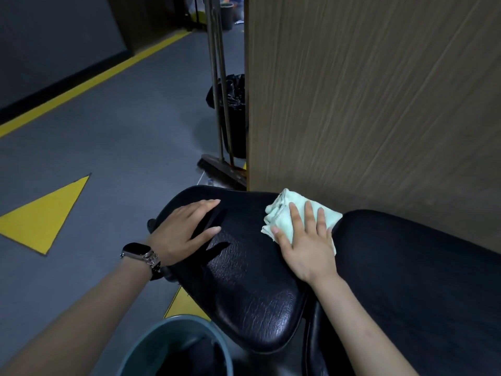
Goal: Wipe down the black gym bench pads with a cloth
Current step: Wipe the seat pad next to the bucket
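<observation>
Bucket [173, 346] cut by bottom edge; right pad [420, 280] cut off right.

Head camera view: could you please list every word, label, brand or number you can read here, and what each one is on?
No text is readable in this view.
Smartwatch on the left wrist: its screen is dark, nothing shows.
Seat pad, cloth, teal bucket and wood-grain panel: no print visible.
Yellow floor triangle: a plain marking, no lettering.

The black seat pad [244, 280] carries a folded pale-green cloth [292, 213] near its far edge, beside the back pad [420, 280].
</observation>
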